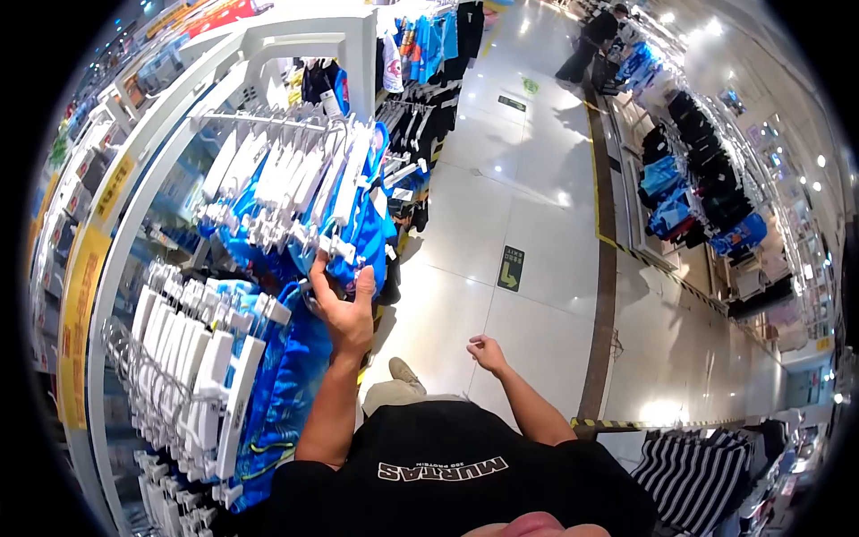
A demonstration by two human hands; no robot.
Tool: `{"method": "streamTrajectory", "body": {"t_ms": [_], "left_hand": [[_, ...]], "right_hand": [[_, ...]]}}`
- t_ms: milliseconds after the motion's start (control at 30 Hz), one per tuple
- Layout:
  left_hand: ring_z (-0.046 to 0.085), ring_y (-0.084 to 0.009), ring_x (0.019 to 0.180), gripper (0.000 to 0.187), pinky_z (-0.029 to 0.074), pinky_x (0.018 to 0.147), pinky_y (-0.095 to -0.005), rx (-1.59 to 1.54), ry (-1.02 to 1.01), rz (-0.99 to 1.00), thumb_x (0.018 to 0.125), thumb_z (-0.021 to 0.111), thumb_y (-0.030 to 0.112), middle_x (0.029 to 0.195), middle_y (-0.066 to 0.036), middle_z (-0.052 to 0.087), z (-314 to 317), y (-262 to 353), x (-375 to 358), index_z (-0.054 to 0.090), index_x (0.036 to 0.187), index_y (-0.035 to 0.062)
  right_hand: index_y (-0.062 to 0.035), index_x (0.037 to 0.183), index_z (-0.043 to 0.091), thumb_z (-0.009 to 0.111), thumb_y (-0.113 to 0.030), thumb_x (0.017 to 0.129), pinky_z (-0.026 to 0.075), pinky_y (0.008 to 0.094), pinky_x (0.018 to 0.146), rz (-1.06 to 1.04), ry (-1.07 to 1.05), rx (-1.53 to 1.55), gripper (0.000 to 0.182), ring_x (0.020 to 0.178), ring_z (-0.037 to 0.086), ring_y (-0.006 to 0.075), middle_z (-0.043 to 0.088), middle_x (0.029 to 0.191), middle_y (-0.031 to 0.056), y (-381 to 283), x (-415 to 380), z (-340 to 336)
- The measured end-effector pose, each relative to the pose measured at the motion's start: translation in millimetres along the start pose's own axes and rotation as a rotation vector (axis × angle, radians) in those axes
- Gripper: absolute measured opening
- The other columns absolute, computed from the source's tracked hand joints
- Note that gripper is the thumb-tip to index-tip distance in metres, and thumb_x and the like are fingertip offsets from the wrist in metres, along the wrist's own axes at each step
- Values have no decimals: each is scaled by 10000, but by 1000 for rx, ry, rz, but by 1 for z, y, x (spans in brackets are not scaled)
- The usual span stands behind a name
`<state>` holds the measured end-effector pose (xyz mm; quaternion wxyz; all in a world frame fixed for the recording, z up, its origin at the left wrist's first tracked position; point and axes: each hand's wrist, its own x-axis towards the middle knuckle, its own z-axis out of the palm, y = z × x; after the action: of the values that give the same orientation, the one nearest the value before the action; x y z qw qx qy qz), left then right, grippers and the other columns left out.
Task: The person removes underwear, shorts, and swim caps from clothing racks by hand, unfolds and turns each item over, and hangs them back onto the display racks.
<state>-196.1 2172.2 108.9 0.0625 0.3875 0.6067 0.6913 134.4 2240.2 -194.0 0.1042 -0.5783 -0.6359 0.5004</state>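
My left hand (344, 313) is raised at the clothes rack on the left, thumb and index finger spread apart. Its fingers touch the lower part of a shiny blue garment (369, 234) hanging from a white clip hanger (351, 183); some fingertips are hidden behind the cloth. Below that hand hangs a second row of blue garments (291, 376) on white hangers (174, 358). Away from the rack, my right hand (487, 353) is held low over the floor in front of my body. Its fingers are loosely bent and a little apart, with nothing visible in them.
A white rack frame (356, 72) borders the hangers. The tiled aisle (447, 295) has a green exit sign (511, 268) in its floor. More clothes (707, 152) hang on the right; striped garments (693, 474) are at lower right. A person in dark clothes (591, 40) stands far up the aisle.
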Motion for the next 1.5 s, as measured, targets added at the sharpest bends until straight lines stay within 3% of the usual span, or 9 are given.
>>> {"method": "streamTrajectory", "body": {"t_ms": [267, 400, 600, 700, 800, 833, 1300, 1467, 1500], "left_hand": [[582, -151, 995, 424, 463, 908, -308, 29, 30, -129, 963, 656, 234, 1127, -122, 644, 12, 12, 34, 585, 1272, -47], [604, -247, 1080, 401, 449, 971, -351, 110, 17, -60, 989, 596, 217, 1179, -185, 642, 10, 24, 40, 571, 1253, -83], [598, -216, 1028, 397, 446, 936, -322, 229, 37, 110, 995, 582, 240, 1138, -151, 652, 8, 26, 51, 583, 1250, -63], [552, -169, 1015, 368, 435, 920, -301, 19, 141, -131, 1014, 557, 203, 1168, -123, 624, 14, 37, 53, 573, 1267, -64], [545, -151, 1002, 358, 433, 899, -281, -48, 196, -61, 1024, 534, 180, 1159, -111, 618, 17, 23, 49, 557, 1289, -59], [585, -208, 1069, 347, 439, 960, -324, -3, 188, -15, 1005, 560, 156, 1192, -159, 633, 18, 23, 46, 564, 1258, -81], [646, -211, 985, 357, 491, 882, -311, 97, -87, 46, 956, 646, 164, 1096, -145, 677, 6, 29, 32, 583, 1256, -18], [683, -281, 979, 367, 512, 859, -353, -29, -183, -140, 950, 654, 189, 1093, -206, 680, 8, 22, 15, 583, 1242, -21], [620, -124, 897, 364, 497, 802, -268, 14, -216, -68, 957, 652, 166, 1058, -93, 672, 8, 23, 13, 584, 1275, 3]], "right_hand": [[13, 1094, 655, 710, -221, 841, 550, 336, 688, 68, 14, 96, 349, 734, 686, 199, 715, 867, 145, -4, 3, 4], [12, 1062, 673, 720, -239, 830, 555, 352, 757, 76, -26, 31, 345, 815, 699, 229, 720, 907, 160, 25, 19, 18], [13, 1085, 664, 712, -259, 845, 537, 346, 775, -138, -49, -110, 366, 824, 677, 232, 706, 892, 136, -41, 60, 4], [3, 1119, 651, 684, -247, 879, 523, 358, 842, -256, -107, -64, 347, 940, 670, 232, 702, 989, 150, -90, 80, -6], [-5, 1160, 630, 679, -250, 887, 524, 362, 851, -255, -150, 9, 370, 939, 670, 239, 699, 1025, 147, -140, 80, -16], [-7, 1170, 625, 678, -250, 890, 528, 361, 845, -294, -150, -18, 374, 936, 669, 237, 698, 1027, 145, -150, 83, -16], [-26, 1184, 615, 662, -107, 940, 506, 247, 793, -756, -82, 300, 262, 877, 618, 103, 681, 1037, 49, -353, 50, -53], [-31, 1287, 564, 779, -175, 819, 436, 392, 1025, -1054, 135, 151, 534, 1228, 516, 270, 545, 1329, 138, -401, 7, -83], [-32, 1301, 556, 804, -195, 793, 406, 420, 1066, -1134, 204, 32, 588, 1291, 477, 305, 512, 1377, 154, -403, 3, -87]]}}
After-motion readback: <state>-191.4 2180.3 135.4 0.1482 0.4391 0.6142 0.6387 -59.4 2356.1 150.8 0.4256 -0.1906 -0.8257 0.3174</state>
